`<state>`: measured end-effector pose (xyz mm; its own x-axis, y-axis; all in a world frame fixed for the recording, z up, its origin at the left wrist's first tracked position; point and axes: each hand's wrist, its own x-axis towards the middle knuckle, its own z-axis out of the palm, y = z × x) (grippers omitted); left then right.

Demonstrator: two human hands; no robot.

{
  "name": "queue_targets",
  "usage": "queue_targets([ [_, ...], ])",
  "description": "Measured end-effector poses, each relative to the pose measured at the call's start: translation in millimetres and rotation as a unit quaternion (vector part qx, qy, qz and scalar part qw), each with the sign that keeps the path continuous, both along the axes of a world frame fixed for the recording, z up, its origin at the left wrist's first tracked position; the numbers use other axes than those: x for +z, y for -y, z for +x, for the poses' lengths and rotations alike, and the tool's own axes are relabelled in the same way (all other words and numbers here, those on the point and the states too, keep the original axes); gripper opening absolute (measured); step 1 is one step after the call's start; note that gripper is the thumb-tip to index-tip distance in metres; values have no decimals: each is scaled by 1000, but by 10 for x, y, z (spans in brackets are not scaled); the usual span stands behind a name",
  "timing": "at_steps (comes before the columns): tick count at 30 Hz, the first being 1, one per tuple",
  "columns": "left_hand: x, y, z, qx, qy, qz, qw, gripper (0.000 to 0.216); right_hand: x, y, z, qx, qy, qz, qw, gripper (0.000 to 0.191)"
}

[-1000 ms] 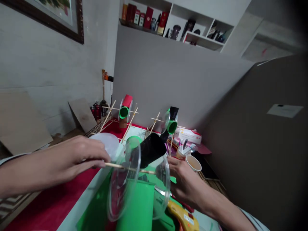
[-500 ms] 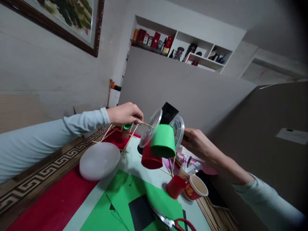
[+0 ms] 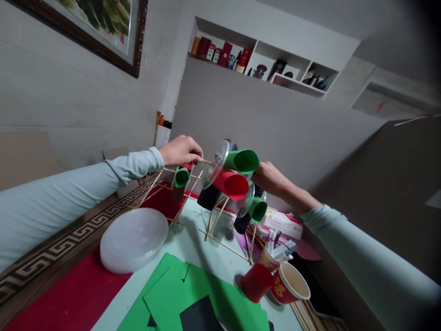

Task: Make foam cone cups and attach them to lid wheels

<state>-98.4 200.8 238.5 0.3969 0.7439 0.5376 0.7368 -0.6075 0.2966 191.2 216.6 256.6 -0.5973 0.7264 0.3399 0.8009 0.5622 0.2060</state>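
My left hand (image 3: 182, 151), closed in a pinch, grips one end of a thin wooden stick (image 3: 207, 162). The stick runs into a wheel built from a clear plastic lid (image 3: 215, 172) with paper tubes: a green tube (image 3: 243, 161), a red tube (image 3: 234, 184) and a black tube (image 3: 208, 197). The wheel is held above the table, over a stick stand (image 3: 215, 220). My right hand (image 3: 272, 178) is closed at the wheel's far right side; its fingertips and what they hold are hidden. Below it, a smaller wheel with a green tube (image 3: 258, 209) sits between sticks.
On the left stand a white bowl (image 3: 134, 239) and another stick frame (image 3: 151, 188) with a green tube (image 3: 181, 177). Green paper (image 3: 206, 285) and a black sheet (image 3: 200, 315) lie in front. A red tube (image 3: 257, 282), paper cup (image 3: 291, 282) and marker cup (image 3: 268, 257) stand right.
The wheel has turned, so its green and red tubes now face me with their open ends. Both hands have risen slightly, and the view has shifted, leaving the scissors mostly out of sight.
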Motion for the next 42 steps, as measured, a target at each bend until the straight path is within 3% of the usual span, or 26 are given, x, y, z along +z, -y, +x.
queue_targets([
  [6, -200, -163, -86, 11, 8, 17, 1000, 25, -146, -208, -76, -32, 40, -11, 999, 21],
  [12, -348, -100, -183, 53, 65, 67, 994, 34, -308, -308, -59, -67, 84, -29, 994, 20],
  [17, -528, 22, -399, 143, 136, 94, 976, 30, -366, -355, -42, -93, 108, -42, 989, 21],
  [20, -751, 49, -646, 232, 159, 82, 956, 35, -389, -395, -55, -100, 113, -51, 987, 20],
  [24, -1204, -40, -1012, 293, 155, 44, 943, 38, -416, -435, -97, -106, 116, -67, 985, 20],
  [31, -1962, -299, -1340, 298, 121, -17, 947, 40, -445, -479, -168, -124, 130, -91, 979, 21],
  [36, -2231, -401, -1373, 279, 89, -67, 954, 51, -467, -580, -181, -132, 137, -88, 978, 24],
  [42, -2330, -504, -1422, 250, 78, -143, 954, 45, -482, -730, -234, -131, 134, -89, 978, 24],
])
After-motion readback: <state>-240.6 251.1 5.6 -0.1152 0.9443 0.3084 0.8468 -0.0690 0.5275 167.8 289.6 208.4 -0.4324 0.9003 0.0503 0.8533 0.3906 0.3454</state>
